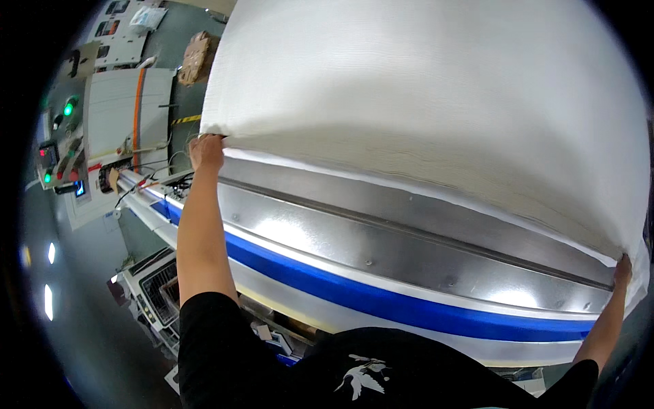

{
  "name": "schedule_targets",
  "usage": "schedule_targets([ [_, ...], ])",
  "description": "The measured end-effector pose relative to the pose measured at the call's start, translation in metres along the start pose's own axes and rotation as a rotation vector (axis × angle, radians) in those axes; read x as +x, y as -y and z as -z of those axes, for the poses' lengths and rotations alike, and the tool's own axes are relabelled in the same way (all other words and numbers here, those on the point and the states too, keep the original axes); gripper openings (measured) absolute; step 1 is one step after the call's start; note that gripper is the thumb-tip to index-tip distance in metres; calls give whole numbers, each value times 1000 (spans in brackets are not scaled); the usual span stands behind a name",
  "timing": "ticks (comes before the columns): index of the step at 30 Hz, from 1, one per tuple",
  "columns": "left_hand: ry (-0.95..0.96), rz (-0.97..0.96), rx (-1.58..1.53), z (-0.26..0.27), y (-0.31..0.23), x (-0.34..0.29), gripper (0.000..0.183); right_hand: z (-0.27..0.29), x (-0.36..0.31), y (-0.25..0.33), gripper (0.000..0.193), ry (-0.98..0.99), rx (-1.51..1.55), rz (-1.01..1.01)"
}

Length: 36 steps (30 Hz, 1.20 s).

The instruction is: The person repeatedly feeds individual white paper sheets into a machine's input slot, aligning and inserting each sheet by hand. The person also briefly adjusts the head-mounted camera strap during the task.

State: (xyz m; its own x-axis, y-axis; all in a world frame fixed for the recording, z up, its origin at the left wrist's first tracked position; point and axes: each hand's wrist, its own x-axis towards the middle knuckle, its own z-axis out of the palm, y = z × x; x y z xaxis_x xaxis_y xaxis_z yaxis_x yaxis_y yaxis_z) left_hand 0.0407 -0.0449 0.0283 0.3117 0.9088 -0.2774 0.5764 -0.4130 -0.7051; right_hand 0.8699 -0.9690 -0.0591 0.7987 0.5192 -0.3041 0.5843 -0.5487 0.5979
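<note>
A broad white sheet, its material hard to tell, spreads from the far side toward me. My left hand is closed around its near left corner, the arm stretched forward. At the far right, my right hand grips the near right corner, its fingers partly hidden by the sheet. Between both hands the near edge hangs in a shallow curve and looks layered or folded over. Below that edge lies a shiny metal plate with a long dark groove running across it.
A blue strip borders the machine's front, close to my body. On the left stand a control panel with lit green buttons and a white cabinet with an orange stripe. A brown wrapped package lies on the floor beyond.
</note>
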Motion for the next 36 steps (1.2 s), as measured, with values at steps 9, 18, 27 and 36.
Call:
schedule_targets([
  [9,-32,4,5,-15,6,-3,21,41,-6,24,34,53,28,-77],
  [18,-170,-60,-52,20,62,-23,36,124,-55,-29,46,-22,186,-43],
  [27,-100,-321,103,8,166,-78,40,174,-154,-60,41,230,374,100],
  [36,371,-635,305,-100,110,-171,22,152,-257,30,32,595,26,209],
])
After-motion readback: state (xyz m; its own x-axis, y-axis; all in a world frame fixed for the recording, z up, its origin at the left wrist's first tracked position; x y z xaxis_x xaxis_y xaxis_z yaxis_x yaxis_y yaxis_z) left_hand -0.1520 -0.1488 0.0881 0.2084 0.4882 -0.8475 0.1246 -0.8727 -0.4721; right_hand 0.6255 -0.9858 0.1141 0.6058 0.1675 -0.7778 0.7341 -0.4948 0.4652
